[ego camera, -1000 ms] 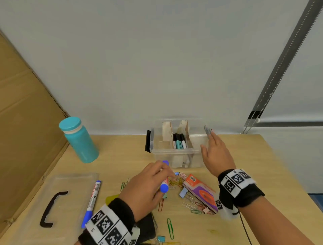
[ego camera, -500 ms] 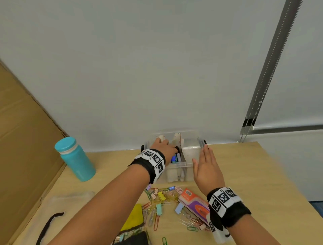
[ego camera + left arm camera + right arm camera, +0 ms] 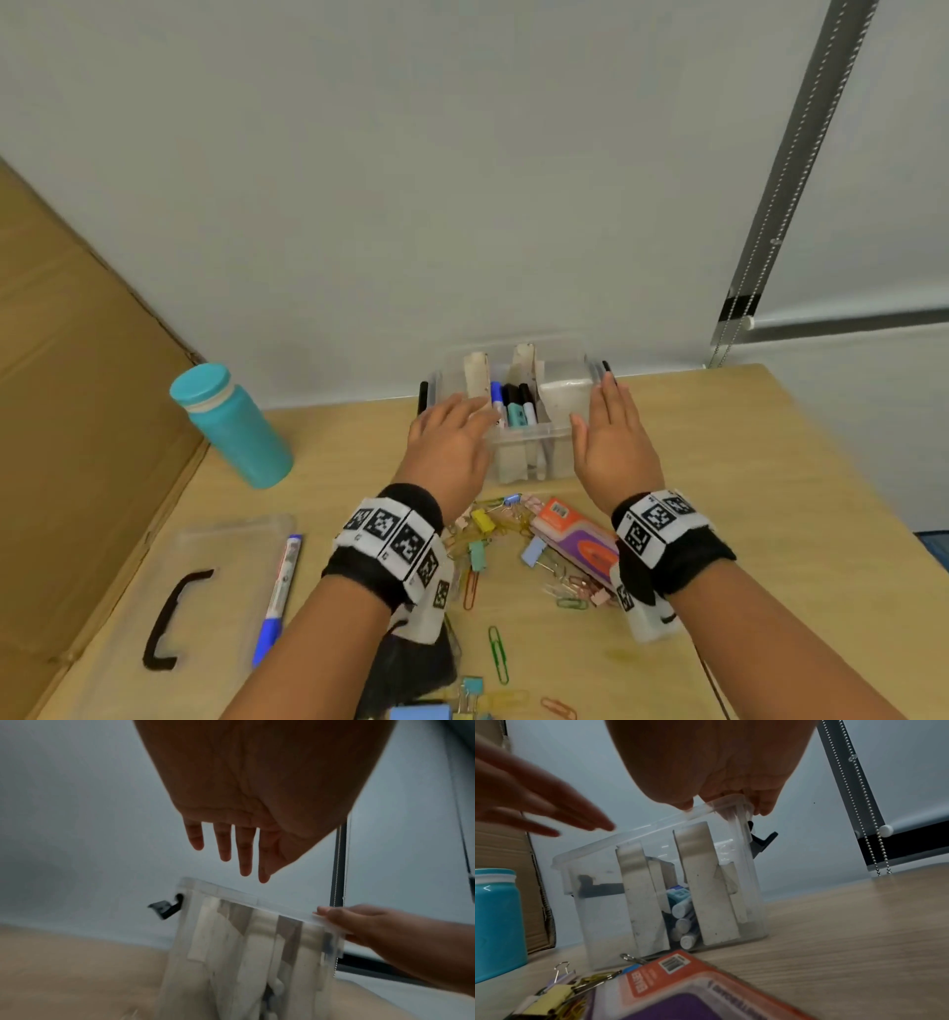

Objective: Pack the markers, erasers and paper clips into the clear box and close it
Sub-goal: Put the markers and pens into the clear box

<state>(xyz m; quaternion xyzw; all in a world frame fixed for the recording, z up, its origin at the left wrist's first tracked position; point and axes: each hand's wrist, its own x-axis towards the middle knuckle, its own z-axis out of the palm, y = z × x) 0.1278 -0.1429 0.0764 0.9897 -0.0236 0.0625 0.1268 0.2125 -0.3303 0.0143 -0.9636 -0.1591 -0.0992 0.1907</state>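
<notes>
A teal bottle (image 3: 233, 426) stands on the counter (image 3: 744, 462) beside a cardboard sheet (image 3: 77, 411); a beaded blind cord (image 3: 801, 154) hangs at the wall.

Both forearms reach forward, each wrist wearing a black band with printed markers. The left hand (image 3: 449, 444) hovers palm down, fingers (image 3: 244, 852) straight, slightly spread, holding nothing. The right hand (image 3: 613, 442) lies flat, fingers extended together, thumb alongside.

Markers (image 3: 513, 406) in box (image 3: 565, 406); clips (image 3: 493, 534) before it.
</notes>
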